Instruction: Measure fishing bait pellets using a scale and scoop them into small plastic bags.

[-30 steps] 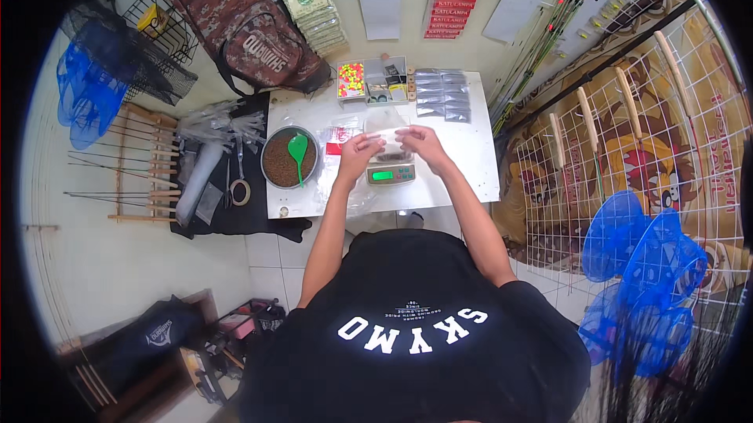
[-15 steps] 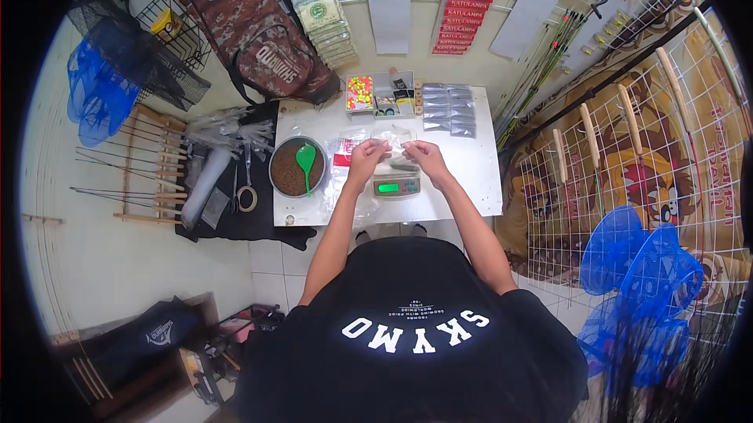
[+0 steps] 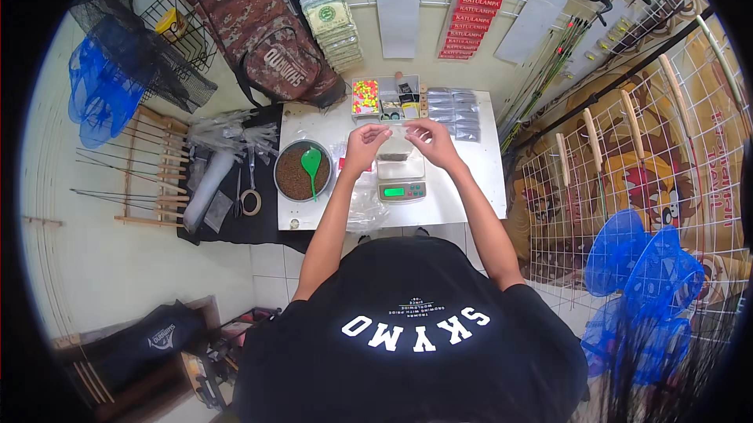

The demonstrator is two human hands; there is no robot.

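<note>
Green spoon (image 3: 311, 162) in pellet-filled bowl (image 3: 303, 173)

The left hand (image 3: 365, 144) and right hand (image 3: 432, 140) are hovering side by side above the table (image 3: 486, 187), pinching a small bag (image 3: 398, 132) between them. A scale (image 3: 401, 178) is sitting directly under the hands, with a filled bag (image 3: 395, 156) lying on it. Left of the left hand, a bowl (image 3: 302, 173) is holding a scoop (image 3: 311, 164). Behind the hands, a compartment box (image 3: 387, 97) is standing, and packets (image 3: 456, 111) are lying behind the right hand.
</note>
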